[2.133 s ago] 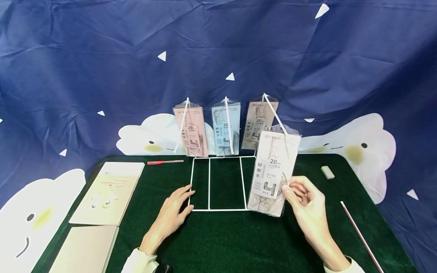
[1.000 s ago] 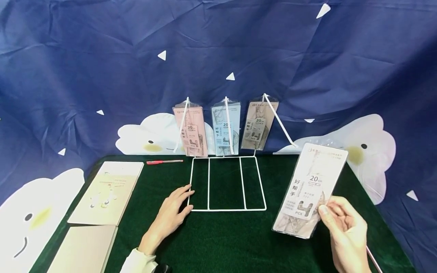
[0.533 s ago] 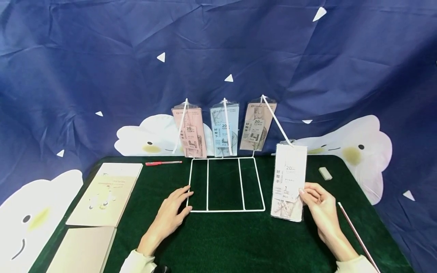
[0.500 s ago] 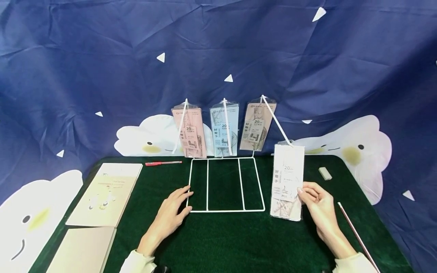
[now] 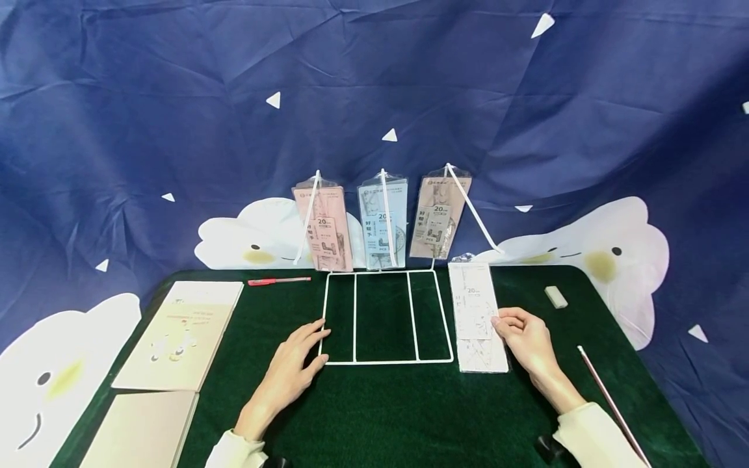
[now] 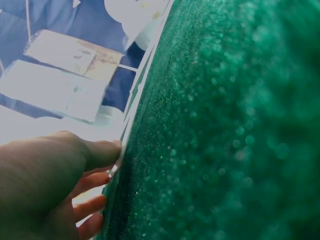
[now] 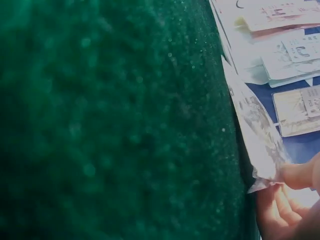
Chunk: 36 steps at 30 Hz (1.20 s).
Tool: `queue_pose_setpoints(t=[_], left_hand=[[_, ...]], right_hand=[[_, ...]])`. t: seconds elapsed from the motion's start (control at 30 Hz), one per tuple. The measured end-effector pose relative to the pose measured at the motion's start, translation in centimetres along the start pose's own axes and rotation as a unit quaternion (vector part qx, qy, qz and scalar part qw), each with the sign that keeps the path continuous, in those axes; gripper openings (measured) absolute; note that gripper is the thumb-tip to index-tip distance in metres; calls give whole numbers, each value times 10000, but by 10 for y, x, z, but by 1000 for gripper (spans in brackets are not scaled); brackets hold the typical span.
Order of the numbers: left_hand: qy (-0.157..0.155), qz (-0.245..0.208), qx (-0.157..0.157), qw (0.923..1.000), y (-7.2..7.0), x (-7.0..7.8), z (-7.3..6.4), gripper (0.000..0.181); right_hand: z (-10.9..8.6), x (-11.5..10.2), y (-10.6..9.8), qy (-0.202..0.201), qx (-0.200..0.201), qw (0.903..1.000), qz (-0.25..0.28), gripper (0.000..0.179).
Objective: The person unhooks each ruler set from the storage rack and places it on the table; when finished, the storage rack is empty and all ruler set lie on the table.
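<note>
- Head view: my right hand (image 5: 528, 339) pinches a white packet (image 5: 476, 312) by its right edge, thumb on the face, the other fingers curled behind.
- Head view: that packet is just right of the base of a white wire rack (image 5: 355, 318), low at the green cloth (image 5: 409, 422); I cannot tell whether it lies fully on it.
- Head view: my left hand (image 5: 285, 368) is relaxed, fingers a little apart, tips touching the left side of the rack's base.
- Head view: on the rack's hooks hang a pink packet (image 5: 333, 240), a blue packet (image 5: 373, 201) and a brown packet (image 5: 432, 224).
- Head view: only from here do I see the red pen (image 5: 279, 281), pale block (image 5: 556, 297), thin stick (image 5: 608, 400), upper book (image 5: 178, 335) and lower book (image 5: 140, 426); the stick and lower book run off the bottom edge.
- Head view: glare bleaches most print on my packet, though "20" reads.
- Left wrist view: my thumb meets the rack's bar up close; two hanging packets beyond are washed out.
- Right wrist view: my packet appears nearly edge-on, its clear wrapper wrinkled beside my thumb; my hand is cut off at the right, and the hanging packets' print is blurred.
</note>
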<state>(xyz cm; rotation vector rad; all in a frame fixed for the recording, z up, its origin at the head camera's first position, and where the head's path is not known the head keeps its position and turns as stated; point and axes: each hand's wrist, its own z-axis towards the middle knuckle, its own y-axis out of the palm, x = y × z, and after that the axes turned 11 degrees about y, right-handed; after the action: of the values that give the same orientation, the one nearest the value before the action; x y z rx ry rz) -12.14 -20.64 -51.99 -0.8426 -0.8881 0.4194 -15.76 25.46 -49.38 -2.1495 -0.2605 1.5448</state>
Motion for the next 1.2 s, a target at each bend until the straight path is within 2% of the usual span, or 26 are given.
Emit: queue_pose_setpoints(t=[0.17,0.27,0.47,0.6,0.77,0.97,1.07,1.2], left_hand=[[-44,-6,-37,10000,-1,0,0,47],[-86,-25,-59,9999,-1,0,1,47],[-106,-43,-79,9999,-2,1,1,46],[-85,-50,-20,9999,-2,1,1,46],[-27,-53,54,10000,0,1,-1,46],[72,9,180,9998,3,1,-3,45],[105,54,192,9997,3,0,-2,45],[46,19,117,9999,2,0,0,45]], right_hand=[[1,3,1,-471,565,9944,-755,27],[2,4,1,-757,752,9892,-1007,25],[5,-1,3,-1054,910,9843,-1083,24],[9,-16,8,-1340,1073,9799,-1015,21],[23,-47,20,-1746,1009,9781,-518,21],[52,-87,38,-2300,746,9671,796,30],[61,-107,44,-2347,600,9592,1459,38],[61,-132,45,-2206,363,9558,1911,42]])
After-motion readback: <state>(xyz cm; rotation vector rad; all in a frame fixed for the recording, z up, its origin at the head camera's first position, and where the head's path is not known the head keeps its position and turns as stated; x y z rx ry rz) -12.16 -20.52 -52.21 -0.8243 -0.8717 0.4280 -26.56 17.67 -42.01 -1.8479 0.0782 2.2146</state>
